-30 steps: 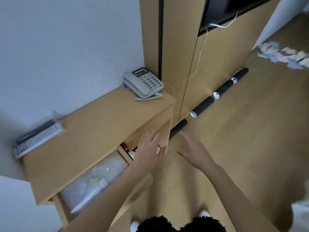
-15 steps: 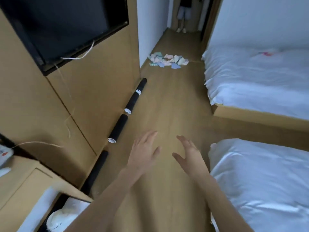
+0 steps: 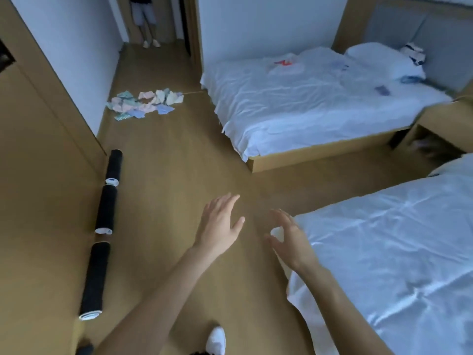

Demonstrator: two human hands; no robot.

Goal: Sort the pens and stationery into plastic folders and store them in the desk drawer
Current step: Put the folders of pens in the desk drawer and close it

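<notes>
Hands first: I see my left hand stretched out over the tan wooden floor, palm down, fingers straight and spread, holding nothing. My right hand is raised beside it, apart from it, its fingers loosely bent with the thumb set off from them, and it holds nothing either; it hangs at the corner of the near bed with the white rumpled sheet. From here I cannot find the pens, the stationery, the plastic folders or the desk drawer; none of them lies anywhere I can make out. Along the base of the light-brown wooden wall panel on the left, three black rolled tubes with white ends lie end to end on the floor. Farther off, near the white wall, a heap of pastel folded cloths is scattered on the floor. A second bed with a white sheet on a wooden frame stands across the room, with a few small items on it too blurred for me to name, and a white pillow at its head. In the doorway at the far end I see the legs of a person in pale shorts. One white shoe shows at the bottom edge.
</notes>
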